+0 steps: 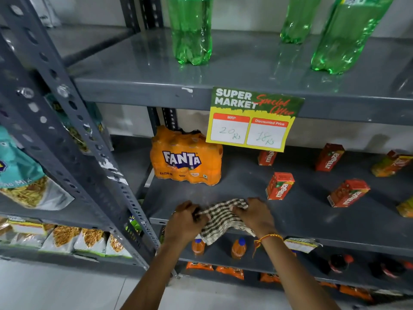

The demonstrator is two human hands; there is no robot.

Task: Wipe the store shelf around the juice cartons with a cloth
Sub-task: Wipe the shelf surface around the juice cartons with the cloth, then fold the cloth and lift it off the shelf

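Note:
A brown-and-white checked cloth (220, 218) lies over the front edge of the grey middle shelf (312, 220), partly hanging down. My left hand (184, 220) grips its left end and my right hand (257, 217) grips its right end. Several red juice cartons stand on the shelf behind and to the right: the nearest one (279, 185) just beyond my right hand, another (348, 193) farther right, and two at the back (267, 157) (329, 157). Yellow-green cartons (391, 164) sit at the far right.
An orange Fanta multipack (186, 162) stands at the shelf's back left. A yellow price sign (252, 119) hangs from the upper shelf, which carries green bottles (190, 30). A perforated grey upright (73, 121) stands at left, with snack bags (24, 175) beyond. Small orange bottles (238, 248) sit below.

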